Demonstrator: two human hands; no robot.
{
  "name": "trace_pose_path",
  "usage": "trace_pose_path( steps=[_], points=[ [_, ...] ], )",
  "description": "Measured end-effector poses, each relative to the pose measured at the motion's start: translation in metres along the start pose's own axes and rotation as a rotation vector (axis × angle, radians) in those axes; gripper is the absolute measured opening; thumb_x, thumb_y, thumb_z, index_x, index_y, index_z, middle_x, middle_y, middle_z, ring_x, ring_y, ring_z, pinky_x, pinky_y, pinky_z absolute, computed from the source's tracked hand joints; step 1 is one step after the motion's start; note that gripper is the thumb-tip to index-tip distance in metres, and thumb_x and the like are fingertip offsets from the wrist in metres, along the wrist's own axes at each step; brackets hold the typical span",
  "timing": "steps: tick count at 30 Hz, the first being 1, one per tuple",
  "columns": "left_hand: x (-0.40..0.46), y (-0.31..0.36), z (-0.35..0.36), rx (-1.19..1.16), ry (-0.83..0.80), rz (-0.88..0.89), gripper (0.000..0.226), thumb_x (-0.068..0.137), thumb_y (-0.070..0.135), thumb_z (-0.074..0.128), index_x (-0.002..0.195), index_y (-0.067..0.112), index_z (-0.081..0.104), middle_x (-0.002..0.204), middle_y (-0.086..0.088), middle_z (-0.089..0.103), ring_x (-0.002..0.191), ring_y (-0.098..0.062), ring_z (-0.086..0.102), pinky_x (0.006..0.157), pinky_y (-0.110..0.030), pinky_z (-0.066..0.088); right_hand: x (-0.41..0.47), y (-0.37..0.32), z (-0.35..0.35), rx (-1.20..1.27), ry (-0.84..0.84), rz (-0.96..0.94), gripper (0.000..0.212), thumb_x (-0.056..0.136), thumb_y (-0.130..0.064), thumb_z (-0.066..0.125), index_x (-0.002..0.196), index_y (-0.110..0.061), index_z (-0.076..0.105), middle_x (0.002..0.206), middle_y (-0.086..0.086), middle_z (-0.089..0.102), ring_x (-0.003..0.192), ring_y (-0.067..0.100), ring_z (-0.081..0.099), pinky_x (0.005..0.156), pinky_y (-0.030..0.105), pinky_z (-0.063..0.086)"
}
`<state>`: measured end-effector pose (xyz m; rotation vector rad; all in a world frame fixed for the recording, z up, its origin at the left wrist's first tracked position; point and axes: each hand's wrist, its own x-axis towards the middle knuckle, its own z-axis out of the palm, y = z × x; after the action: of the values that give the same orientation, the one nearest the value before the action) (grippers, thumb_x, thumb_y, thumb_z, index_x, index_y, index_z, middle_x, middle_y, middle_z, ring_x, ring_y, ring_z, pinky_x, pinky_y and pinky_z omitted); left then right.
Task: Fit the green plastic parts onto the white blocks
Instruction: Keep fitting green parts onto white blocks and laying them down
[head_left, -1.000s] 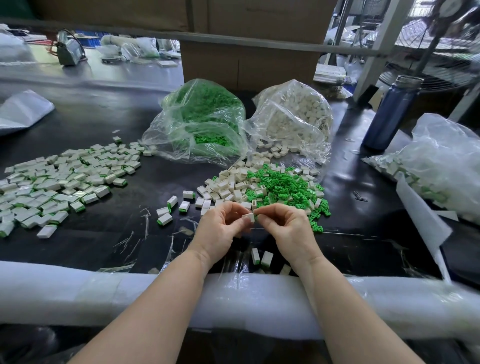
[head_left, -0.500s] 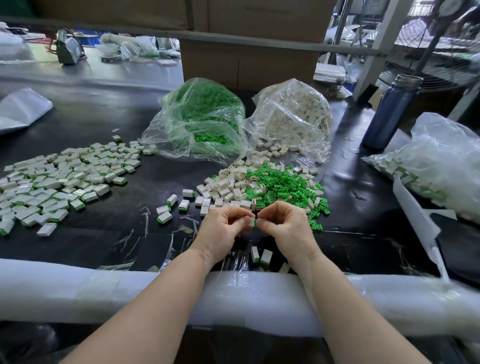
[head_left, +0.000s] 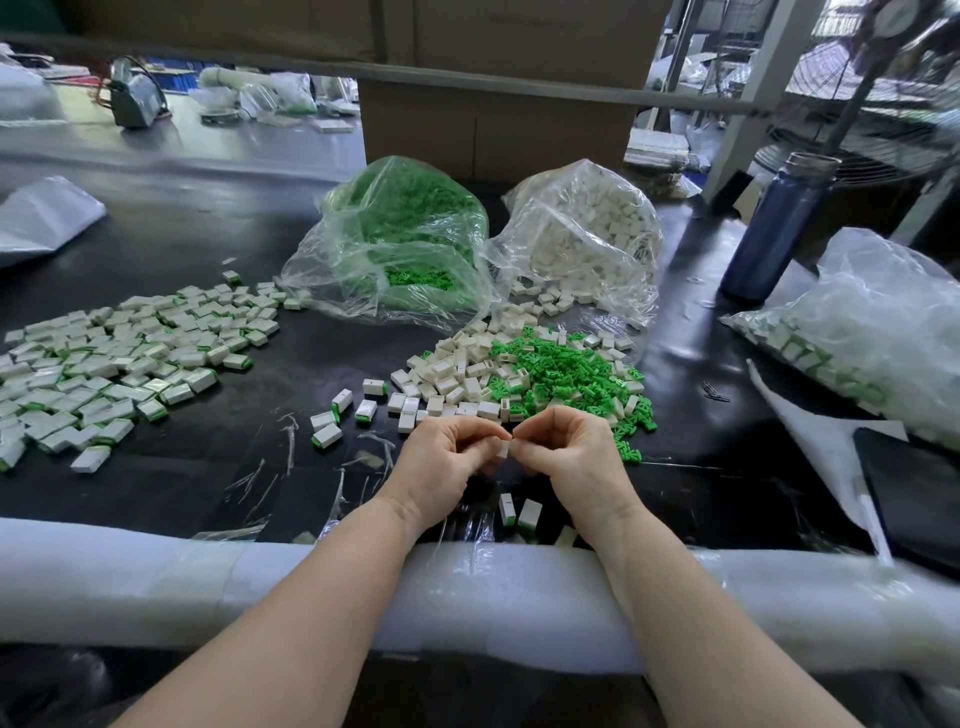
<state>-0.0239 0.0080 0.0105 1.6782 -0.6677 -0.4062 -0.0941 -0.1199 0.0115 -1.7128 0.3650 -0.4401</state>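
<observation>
Left hand (head_left: 441, 457) and right hand (head_left: 569, 452): raised together just above the black worktop (head_left: 208, 467), knuckles up, fingers curled inward, fingertips of both meeting on one small white plastic block (head_left: 502, 448) pinched between them; green part on that block not discernible. Heap of loose small green plastic parts (head_left: 566, 371): on the worktop just beyond the hands, mingled at its left edge with a heap of bare white rectangular blocks (head_left: 452, 371). Spread of fitted white blocks with green ends (head_left: 119, 358): far left of the worktop, lying flat, well apart from the hands. A few scattered fitted blocks (head_left: 340, 410): between that spread and the central heaps. Two fitted blocks (head_left: 519, 512): directly below the hands, near the worktop's front edge. Clear plastic bag of green parts (head_left: 395, 244): behind the heaps, mouth toward the person. Clear plastic bag of white blocks (head_left: 582, 234): just beside it on the right, touching, some blocks spilled at its mouth. Clear plastic bag of fitted blocks (head_left: 872, 332): right edge of the worktop. Tall dark-blue metal bottle with a steel cap (head_left: 779, 228): upright, behind and to the right. White foam padding roll (head_left: 156, 577): along the worktop's front edge, both forearms resting across it. Brown cardboard box (head_left: 493, 119): at the back.
</observation>
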Motion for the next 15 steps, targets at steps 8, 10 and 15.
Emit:
trace_pose_path(
  steps=[8,10,15],
  points=[
    [-0.0006,-0.0014,0.0009,0.107,0.010,0.077,0.026,0.084,0.002,0.064,0.094,0.026,0.060,0.091,-0.016,0.064,0.078,-0.025,0.062,0.078,-0.031,0.054,0.0026,0.0017,0.0009,0.103,0.028,0.048,0.014,0.080,0.002,0.067,0.074,-0.010,0.065,0.071,0.010,0.066,0.066,0.020,0.061,0.070,0.040,0.054],
    [-0.0001,-0.0021,0.0008,0.126,0.039,0.075,0.022,0.084,0.006,0.064,0.088,0.027,0.061,0.087,-0.009,0.065,0.080,-0.021,0.062,0.081,-0.030,0.053,0.0025,0.0018,0.0006,0.094,0.026,0.037,0.013,0.081,0.000,0.067,0.074,-0.011,0.066,0.066,0.005,0.065,0.060,0.013,0.059,0.063,0.031,0.053],
    [0.0034,-0.0042,-0.0009,0.153,0.061,0.032,0.012,0.090,0.019,0.058,0.093,0.012,0.068,0.086,-0.002,0.063,0.081,-0.014,0.058,0.081,-0.025,0.048,0.0017,0.0020,-0.0014,0.142,0.010,0.033,0.010,0.083,-0.006,0.067,0.075,-0.011,0.069,0.065,0.006,0.065,0.056,0.009,0.057,0.056,0.020,0.049]
  ],
)
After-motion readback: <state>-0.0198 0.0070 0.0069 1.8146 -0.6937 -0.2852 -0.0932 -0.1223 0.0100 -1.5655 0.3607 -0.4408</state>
